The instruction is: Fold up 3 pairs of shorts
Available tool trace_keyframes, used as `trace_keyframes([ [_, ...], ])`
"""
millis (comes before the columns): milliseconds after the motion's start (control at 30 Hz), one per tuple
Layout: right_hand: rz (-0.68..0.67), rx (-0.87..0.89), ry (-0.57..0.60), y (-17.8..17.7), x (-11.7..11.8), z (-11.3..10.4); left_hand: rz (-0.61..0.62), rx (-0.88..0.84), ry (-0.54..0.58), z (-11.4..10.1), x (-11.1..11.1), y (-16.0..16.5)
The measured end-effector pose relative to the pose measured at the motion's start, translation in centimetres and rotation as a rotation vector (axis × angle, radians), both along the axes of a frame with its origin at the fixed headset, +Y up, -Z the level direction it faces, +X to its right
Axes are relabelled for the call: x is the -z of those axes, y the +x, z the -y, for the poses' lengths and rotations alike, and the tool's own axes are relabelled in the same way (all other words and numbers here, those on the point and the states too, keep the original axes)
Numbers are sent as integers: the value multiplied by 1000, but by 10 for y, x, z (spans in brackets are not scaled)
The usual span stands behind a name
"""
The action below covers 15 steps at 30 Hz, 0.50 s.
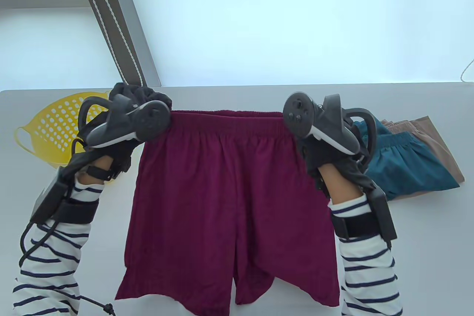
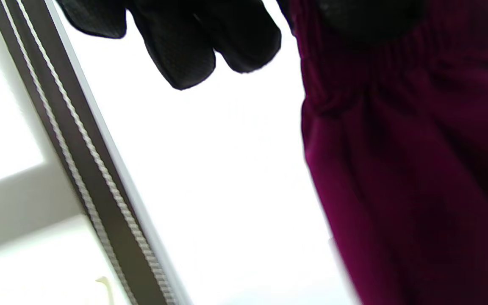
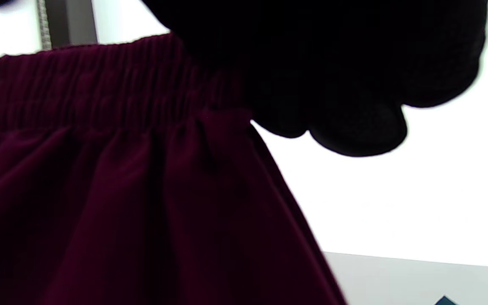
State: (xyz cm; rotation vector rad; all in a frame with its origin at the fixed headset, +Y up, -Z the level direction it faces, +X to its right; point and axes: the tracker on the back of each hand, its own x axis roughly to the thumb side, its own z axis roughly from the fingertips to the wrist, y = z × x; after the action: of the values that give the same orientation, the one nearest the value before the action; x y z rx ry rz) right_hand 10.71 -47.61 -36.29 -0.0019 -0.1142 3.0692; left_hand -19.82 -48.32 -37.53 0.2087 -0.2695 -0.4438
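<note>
Maroon shorts (image 1: 226, 197) hang spread out in the air above the table, waistband up and legs down. My left hand (image 1: 148, 99) grips the waistband's left corner; in the left wrist view its curled fingers (image 2: 180, 46) sit beside the maroon cloth (image 2: 417, 169). My right hand (image 1: 296, 123) grips the right corner; the right wrist view shows dark fingers (image 3: 333, 84) clamped over the elastic waistband (image 3: 100, 84). Folded teal shorts (image 1: 407, 164) lie on folded tan shorts (image 1: 437, 138) at the table's right.
A yellow perforated basket (image 1: 48, 127) stands at the table's far left, behind my left arm. The white table (image 1: 259, 90) ends at its far edge in front of a bright window with a dark frame (image 1: 114, 23).
</note>
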Motion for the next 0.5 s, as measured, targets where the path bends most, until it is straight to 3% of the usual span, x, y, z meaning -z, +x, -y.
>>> trace_keyframes([
  [33, 43, 64, 49, 0, 7, -2, -62, 79, 116, -3, 7, 6],
  [100, 150, 145, 305, 0, 6, -15, -183, 25, 415, -21, 10, 9],
  [133, 189, 220, 529, 0, -1, -24, -195, -96, 539, -33, 8, 8],
  [167, 183, 253, 650, 0, -4, -31, -193, -190, 596, -42, 5, 6],
  [233, 102, 279, 727, 3, -14, -45, -150, -403, 675, -59, -4, -1],
  [267, 81, 289, 757, 7, -17, -48, -90, -437, 668, -62, -8, -5],
  [333, 11, 318, 700, 14, -16, -44, -53, -414, 674, -60, -12, -9],
  [500, -135, 330, 536, 29, 0, 13, 23, -236, 595, -11, -16, -18],
])
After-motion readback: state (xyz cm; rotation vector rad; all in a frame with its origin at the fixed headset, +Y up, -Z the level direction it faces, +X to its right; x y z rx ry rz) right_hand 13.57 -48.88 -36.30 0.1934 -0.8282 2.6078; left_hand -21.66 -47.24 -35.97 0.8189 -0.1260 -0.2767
